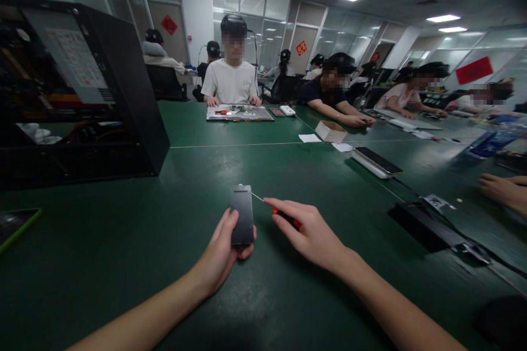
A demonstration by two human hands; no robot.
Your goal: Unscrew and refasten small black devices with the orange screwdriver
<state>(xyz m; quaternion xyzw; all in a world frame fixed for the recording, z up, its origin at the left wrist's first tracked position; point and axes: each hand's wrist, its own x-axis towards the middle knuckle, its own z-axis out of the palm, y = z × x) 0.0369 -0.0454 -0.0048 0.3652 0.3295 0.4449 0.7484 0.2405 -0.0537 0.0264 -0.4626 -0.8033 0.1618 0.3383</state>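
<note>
Head: screwdriver [285,216], computer case [121,77] (wires [96,131] inside)

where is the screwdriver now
In the head view, just right of centre: the screwdriver is in the right hand, its tip by the top of the grey block.

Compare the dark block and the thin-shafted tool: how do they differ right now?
The block is broad; the tool is slender. The block looks dark grey; the tool shows red and black. In this view, the block runs up and down; the tool slants. Both are held: block in left grip, tool in right grip.
</note>
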